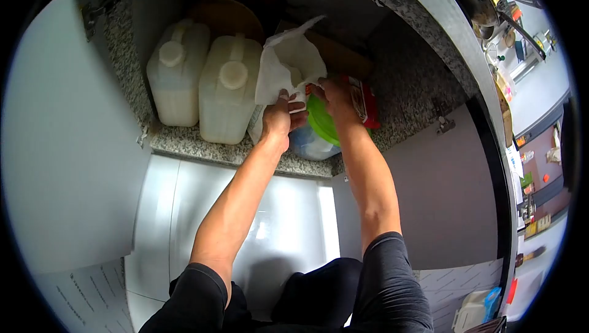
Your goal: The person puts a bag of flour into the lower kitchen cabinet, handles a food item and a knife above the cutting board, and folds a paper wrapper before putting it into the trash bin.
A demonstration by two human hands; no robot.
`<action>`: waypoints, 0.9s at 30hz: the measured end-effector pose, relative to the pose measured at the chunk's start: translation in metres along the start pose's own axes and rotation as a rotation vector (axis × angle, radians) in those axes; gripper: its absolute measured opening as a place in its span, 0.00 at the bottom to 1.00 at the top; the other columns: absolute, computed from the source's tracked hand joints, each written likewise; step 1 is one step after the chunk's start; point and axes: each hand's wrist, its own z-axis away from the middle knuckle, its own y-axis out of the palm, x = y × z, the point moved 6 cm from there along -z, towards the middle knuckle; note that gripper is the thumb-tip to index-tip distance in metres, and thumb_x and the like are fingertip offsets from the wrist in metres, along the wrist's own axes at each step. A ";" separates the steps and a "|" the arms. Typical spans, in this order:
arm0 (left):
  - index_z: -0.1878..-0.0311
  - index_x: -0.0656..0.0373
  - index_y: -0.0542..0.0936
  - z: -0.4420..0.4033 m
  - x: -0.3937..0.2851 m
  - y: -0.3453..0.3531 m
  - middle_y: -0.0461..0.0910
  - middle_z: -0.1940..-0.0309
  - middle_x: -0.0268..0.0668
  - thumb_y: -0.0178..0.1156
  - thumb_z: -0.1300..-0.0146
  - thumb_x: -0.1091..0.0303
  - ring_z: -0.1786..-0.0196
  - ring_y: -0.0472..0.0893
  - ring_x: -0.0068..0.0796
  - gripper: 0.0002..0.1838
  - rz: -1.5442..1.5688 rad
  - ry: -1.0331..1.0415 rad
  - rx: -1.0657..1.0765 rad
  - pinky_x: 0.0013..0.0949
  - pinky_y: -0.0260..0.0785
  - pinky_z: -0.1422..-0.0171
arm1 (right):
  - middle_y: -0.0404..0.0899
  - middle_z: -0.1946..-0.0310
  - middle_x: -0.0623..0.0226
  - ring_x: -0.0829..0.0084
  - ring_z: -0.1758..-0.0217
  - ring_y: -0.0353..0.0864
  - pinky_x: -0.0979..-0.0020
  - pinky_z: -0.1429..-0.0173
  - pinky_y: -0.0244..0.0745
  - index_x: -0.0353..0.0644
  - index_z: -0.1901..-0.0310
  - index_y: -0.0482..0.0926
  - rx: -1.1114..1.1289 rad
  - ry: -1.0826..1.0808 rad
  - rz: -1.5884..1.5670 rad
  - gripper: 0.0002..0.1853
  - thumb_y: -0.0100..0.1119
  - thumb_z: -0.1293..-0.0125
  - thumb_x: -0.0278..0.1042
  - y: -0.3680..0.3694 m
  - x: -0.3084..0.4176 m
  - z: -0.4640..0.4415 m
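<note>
Both hands are pinching a white bag (277,66) inside the cabinet (420,57), left hand (280,118) at its 6 o'clock edge, right hand (334,96) at 4. Long axis runs roughly 7-to-1, peak pointing at 1. Two jugs (224,106) crowd it at 9; red packet (367,103) at 4, green thing (320,118) at 5, part-blocked by the right forearm (366,161).

Inside an open granite-floored cabinet (221,157), the left hand (279,119) and right hand (333,96) hold a white bag (274,78) by its near edge and right side. Two translucent jerrycans (222,112) with white screw caps stand to its left, while a bright green lid (321,119) and a red packet (368,104) sit beside the right hand.
</note>
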 end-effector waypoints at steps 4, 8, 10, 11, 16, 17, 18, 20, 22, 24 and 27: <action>0.47 0.66 0.71 -0.001 -0.003 -0.002 0.80 0.60 0.44 0.47 0.27 0.55 0.64 0.82 0.34 0.21 0.030 0.066 -0.037 0.32 0.79 0.60 | 0.78 0.56 0.57 0.65 0.63 0.82 0.71 0.70 0.80 0.39 0.51 0.73 0.068 0.161 -0.093 0.12 0.54 0.35 0.30 -0.001 -0.005 0.002; 0.50 0.66 0.75 0.000 -0.004 -0.003 0.81 0.64 0.42 0.49 0.28 0.57 0.66 0.82 0.31 0.19 0.056 0.094 -0.022 0.30 0.77 0.62 | 0.76 0.57 0.59 0.63 0.68 0.82 0.70 0.74 0.77 0.43 0.47 0.70 0.056 0.230 -0.113 0.15 0.52 0.34 0.36 -0.001 -0.006 -0.006; 0.55 0.67 0.77 -0.003 -0.007 -0.004 0.82 0.68 0.39 0.50 0.29 0.58 0.67 0.81 0.27 0.18 -0.043 0.128 -0.007 0.27 0.72 0.65 | 0.78 0.57 0.58 0.64 0.71 0.83 0.71 0.78 0.76 0.41 0.48 0.69 0.017 0.212 -0.111 0.15 0.50 0.33 0.37 0.001 0.001 -0.003; 0.55 0.67 0.77 -0.004 -0.006 -0.005 0.82 0.68 0.39 0.50 0.29 0.58 0.67 0.81 0.27 0.18 -0.043 0.128 -0.007 0.27 0.72 0.65 | 0.78 0.58 0.58 0.64 0.72 0.83 0.72 0.79 0.74 0.42 0.47 0.69 0.007 0.157 -0.073 0.16 0.50 0.33 0.38 0.001 0.006 -0.002; 0.59 0.66 0.80 -0.005 -0.007 -0.004 0.81 0.71 0.36 0.50 0.28 0.60 0.71 0.77 0.22 0.17 -0.048 0.169 0.058 0.25 0.67 0.66 | 0.75 0.60 0.58 0.64 0.76 0.81 0.72 0.82 0.69 0.42 0.47 0.69 0.021 0.074 0.092 0.18 0.51 0.34 0.42 0.001 0.027 0.009; 0.59 0.66 0.80 -0.006 -0.006 -0.004 0.81 0.71 0.36 0.50 0.28 0.60 0.71 0.77 0.22 0.17 -0.050 0.167 0.060 0.25 0.67 0.66 | 0.76 0.64 0.58 0.66 0.79 0.79 0.74 0.83 0.67 0.42 0.48 0.69 0.024 0.092 0.069 0.17 0.52 0.34 0.42 0.001 0.025 0.009; 0.60 0.66 0.80 -0.006 -0.006 -0.004 0.81 0.72 0.35 0.50 0.28 0.60 0.72 0.77 0.21 0.17 -0.073 0.168 0.049 0.25 0.67 0.66 | 0.77 0.69 0.59 0.68 0.82 0.77 0.76 0.85 0.64 0.42 0.49 0.69 0.028 0.110 0.045 0.17 0.53 0.34 0.43 0.000 0.022 0.008; 0.61 0.65 0.80 -0.006 -0.007 -0.005 0.80 0.72 0.35 0.50 0.28 0.61 0.73 0.76 0.21 0.17 -0.100 0.168 0.038 0.25 0.66 0.66 | 0.76 0.75 0.61 0.70 0.84 0.75 0.76 0.86 0.62 0.41 0.54 0.70 0.122 0.129 0.050 0.16 0.55 0.34 0.45 0.000 0.018 0.006; 0.63 0.65 0.81 -0.006 -0.009 -0.006 0.80 0.73 0.34 0.50 0.28 0.60 0.73 0.75 0.20 0.17 -0.152 0.177 0.033 0.25 0.66 0.66 | 0.75 0.80 0.64 0.72 0.86 0.73 0.77 0.87 0.59 0.41 0.59 0.72 0.218 0.150 0.059 0.15 0.56 0.34 0.46 0.005 0.018 0.012; 0.62 0.64 0.81 -0.005 -0.009 -0.006 0.80 0.73 0.33 0.50 0.28 0.59 0.73 0.75 0.20 0.17 -0.154 0.179 0.030 0.25 0.66 0.66 | 0.72 0.87 0.67 0.76 0.89 0.68 0.77 0.87 0.56 0.42 0.71 0.73 0.311 0.193 0.133 0.19 0.59 0.36 0.51 0.011 0.022 0.022; 0.62 0.64 0.81 -0.005 -0.008 -0.006 0.79 0.74 0.32 0.52 0.29 0.58 0.74 0.75 0.20 0.17 -0.146 0.177 0.019 0.25 0.66 0.67 | 0.71 0.87 0.66 0.76 0.89 0.67 0.76 0.87 0.54 0.43 0.78 0.72 0.302 0.253 0.105 0.22 0.59 0.36 0.54 0.024 0.043 0.052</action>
